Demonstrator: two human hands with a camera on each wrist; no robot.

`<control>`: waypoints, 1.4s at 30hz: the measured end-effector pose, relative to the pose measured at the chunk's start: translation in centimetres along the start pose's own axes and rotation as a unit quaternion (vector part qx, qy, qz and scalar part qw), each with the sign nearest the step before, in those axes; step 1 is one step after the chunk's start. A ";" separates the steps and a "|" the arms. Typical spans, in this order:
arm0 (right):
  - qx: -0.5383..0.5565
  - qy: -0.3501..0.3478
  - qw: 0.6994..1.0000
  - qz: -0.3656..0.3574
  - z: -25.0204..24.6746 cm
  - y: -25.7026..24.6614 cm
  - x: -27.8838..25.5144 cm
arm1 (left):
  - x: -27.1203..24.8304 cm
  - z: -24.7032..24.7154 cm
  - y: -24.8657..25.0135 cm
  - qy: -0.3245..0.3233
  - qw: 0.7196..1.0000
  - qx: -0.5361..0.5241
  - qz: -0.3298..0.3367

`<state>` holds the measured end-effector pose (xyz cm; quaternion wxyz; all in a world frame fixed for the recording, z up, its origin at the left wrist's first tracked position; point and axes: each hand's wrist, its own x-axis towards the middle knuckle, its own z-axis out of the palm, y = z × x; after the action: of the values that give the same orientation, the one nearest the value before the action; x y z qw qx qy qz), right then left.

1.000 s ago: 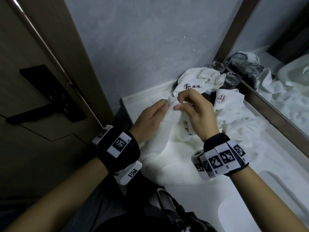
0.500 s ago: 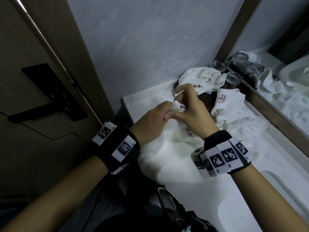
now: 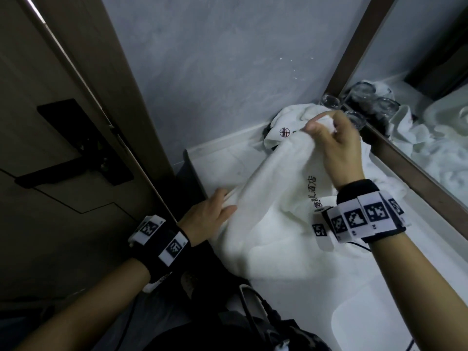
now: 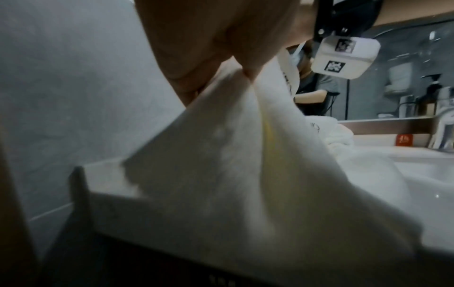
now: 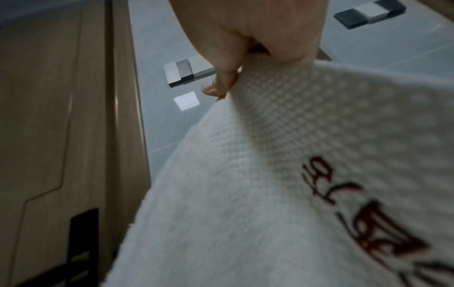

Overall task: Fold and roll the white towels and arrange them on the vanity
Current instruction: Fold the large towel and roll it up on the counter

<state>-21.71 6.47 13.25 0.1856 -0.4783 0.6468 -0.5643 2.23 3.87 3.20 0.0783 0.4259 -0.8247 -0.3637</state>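
Your hands were bunched together at one spot on the towel (image 3: 276,198) a moment ago; now they have drawn apart along its edge, the right hand (image 3: 336,145) lifted toward the back corner and the left hand (image 3: 212,214) pulled down near the front edge of the vanity (image 3: 395,262). That stretches one side of the towel taut between them, which looks like squaring it up for the first fold; nothing is folded or rolled yet, and most of the cloth lies heaped on the counter. Your right hand pinches a corner between thumb and curled fingers, and your left grips the other end with fingers closed on the hem. The head view alone shows the span between your hands, the two other towels (image 3: 291,120) crumpled behind, and the glasses (image 3: 354,117) by the mirror (image 3: 430,97). The right wrist view shows the waffle weave and dark red lettering (image 5: 349,203) up close, while the left wrist view shows the tap (image 4: 442,128) and basin.
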 end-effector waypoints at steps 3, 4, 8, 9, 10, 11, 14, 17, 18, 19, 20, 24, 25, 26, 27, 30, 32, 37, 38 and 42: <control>0.069 0.043 0.997 0.020 -1.1 0.4 0.8 | -0.7 0.3 -1.5 0.003 0.998 -0.061 -0.007; 0.082 0.046 0.995 0.025 -1.3 0.6 0.9 | -0.8 0.4 -2.0 0.018 0.998 -0.066 -0.003; 0.032 0.045 0.998 0.033 -2.0 1.9 1.0 | -1.0 -0.1 -3.5 0.052 0.994 -0.094 0.002; 0.012 0.047 0.998 0.035 -2.2 2.4 1.0 | -1.0 -0.5 -3.9 0.053 0.994 -0.091 0.015; -0.012 0.050 0.998 0.039 -2.4 2.9 1.0 | -1.0 -0.8 -4.4 0.050 0.994 -0.097 0.023; -0.039 0.053 0.997 0.042 -2.7 3.5 1.1 | -1.1 -1.2 -4.7 0.048 0.993 -0.108 0.023; -0.084 0.039 0.993 0.067 -3.1 4.8 0.9 | -1.1 -2.1 -5.2 0.053 0.991 -0.123 0.005; -0.086 0.030 0.993 0.078 -3.2 5.2 0.7 | -0.9 -2.4 -5.4 0.066 0.990 -0.125 -0.008; -0.084 0.027 0.993 0.079 -3.3 5.3 0.6 | -0.8 -2.5 -5.4 0.073 0.990 -0.118 -0.013; -0.081 0.017 0.993 0.082 -3.4 5.2 0.6 | -0.8 -2.4 -5.5 0.077 0.991 -0.108 -0.015; -0.077 -0.001 0.993 0.086 -3.5 5.2 0.7 | -0.8 -2.4 -5.7 0.080 0.992 -0.094 -0.016; -0.151 -0.086 0.981 0.088 -4.3 5.4 1.0 | -0.9 -2.9 -6.7 0.106 0.988 -0.099 -0.055; -0.177 -0.081 0.977 0.084 -4.4 5.7 1.0 | -0.8 -3.2 -7.0 0.117 0.984 -0.113 -0.075; -0.193 -0.068 0.975 0.082 -4.3 5.9 1.0 | -0.7 -3.5 -7.2 0.128 0.980 -0.122 -0.091; -0.199 -0.053 0.975 0.084 -4.3 6.2 1.0 | -0.6 -3.8 -7.3 0.140 0.977 -0.124 -0.098; -0.238 -0.039 0.964 0.114 -4.2 6.9 1.1 | 0.0 -4.5 -7.3 0.167 0.975 -0.112 -0.091; -0.337 -0.050 0.932 0.122 -4.3 7.1 1.1 | 0.4 -4.8 -7.4 0.158 0.978 -0.108 -0.088; -0.347 -0.055 0.925 0.145 -4.0 7.7 0.8 | 0.8 -4.3 -6.7 0.128 0.976 -0.125 -0.124; -0.307 -0.060 0.935 0.170 -3.9 7.9 0.8 | 0.9 -4.1 -6.4 0.121 0.964 -0.184 -0.149; -0.124 -0.112 0.947 0.275 -3.2 8.2 0.1 | 1.0 -3.3 -5.5 0.109 0.881 -0.404 -0.221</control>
<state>-27.61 7.34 6.82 0.3440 -0.3610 0.7931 -0.3499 6.62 -0.70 1.78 0.2503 0.5655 -0.4768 -0.6246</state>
